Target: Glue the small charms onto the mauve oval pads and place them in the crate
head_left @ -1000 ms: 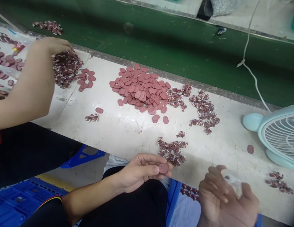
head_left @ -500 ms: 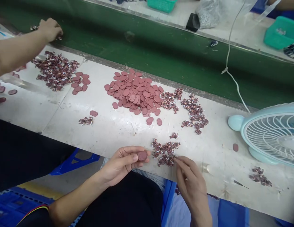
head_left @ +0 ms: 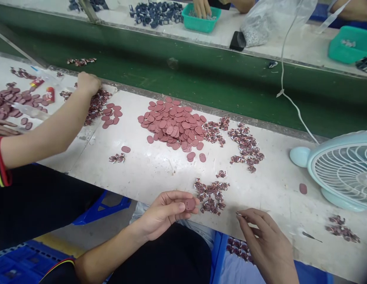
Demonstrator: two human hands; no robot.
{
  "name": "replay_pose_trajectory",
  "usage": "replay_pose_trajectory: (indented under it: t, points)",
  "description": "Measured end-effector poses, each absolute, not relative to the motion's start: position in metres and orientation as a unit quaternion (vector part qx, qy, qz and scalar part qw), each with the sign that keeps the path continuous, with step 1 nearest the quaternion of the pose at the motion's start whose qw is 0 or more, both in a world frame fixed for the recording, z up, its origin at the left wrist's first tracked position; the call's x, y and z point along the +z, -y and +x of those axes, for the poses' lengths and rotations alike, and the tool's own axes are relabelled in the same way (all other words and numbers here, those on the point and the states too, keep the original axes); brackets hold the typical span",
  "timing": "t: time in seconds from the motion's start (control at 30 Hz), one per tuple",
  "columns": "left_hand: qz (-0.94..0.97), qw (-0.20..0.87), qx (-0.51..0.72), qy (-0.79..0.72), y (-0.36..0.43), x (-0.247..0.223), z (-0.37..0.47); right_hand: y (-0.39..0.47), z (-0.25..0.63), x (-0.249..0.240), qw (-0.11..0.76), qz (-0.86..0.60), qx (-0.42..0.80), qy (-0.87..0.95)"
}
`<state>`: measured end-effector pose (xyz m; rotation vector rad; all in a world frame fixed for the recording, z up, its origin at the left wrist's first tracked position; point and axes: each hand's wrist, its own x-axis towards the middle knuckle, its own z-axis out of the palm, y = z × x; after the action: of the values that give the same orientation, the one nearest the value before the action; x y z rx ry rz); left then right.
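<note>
A flat maroon oval piece (head_left: 189, 204) with small holes is pinched between the thumb and fingers of my left hand (head_left: 162, 217), over the table's near edge. My right hand (head_left: 266, 236) is closed in a pinch above the table, to the right, with a tiny light-coloured tip of a small part (head_left: 239, 214) showing at its fingertips. Between the two hands lies a cluster of small brown-and-white figure-like parts (head_left: 212, 193). Farther back is a large heap of maroon oval pieces (head_left: 174, 124), with more small brown parts (head_left: 246, 146) to its right.
A light blue fan (head_left: 349, 169) stands at the right. At the left, a co-worker's arm (head_left: 50, 130) reaches over another pile. Below the table edge, a blue crate (head_left: 220, 256) holds rows of brown pieces. A green conveyor strip (head_left: 183, 75) runs behind the table.
My right hand has moved right, away from the cluster of small parts, with a tiny part in its fingertips. My left hand still holds the oval piece. The co-worker's hand has moved to the pile.
</note>
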<state>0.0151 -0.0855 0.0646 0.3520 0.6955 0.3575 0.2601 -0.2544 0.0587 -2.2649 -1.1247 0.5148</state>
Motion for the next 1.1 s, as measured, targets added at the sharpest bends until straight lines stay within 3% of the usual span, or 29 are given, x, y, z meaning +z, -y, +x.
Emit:
replay_pose_trajectory:
  t: [0.17,0.23,0.9,1.1]
  points:
    - [0.231,0.904,0.188,-0.305,0.095,0.068,0.026,0.238,0.210,0.101,0.492,-0.777,0.310,0.241]
    - [0.268,0.897,0.202,-0.287,0.098,0.069,0.028,0.227,0.188,0.113,0.529,-0.735,0.379,0.191]
    - [0.299,0.867,0.225,-0.328,0.107,0.071,0.039,0.205,0.150,0.094,0.584,-0.748,0.242,0.203]
    - [0.310,0.863,0.233,-0.323,0.107,0.071,0.038,0.206,0.166,0.095,0.577,-0.706,0.329,0.244]
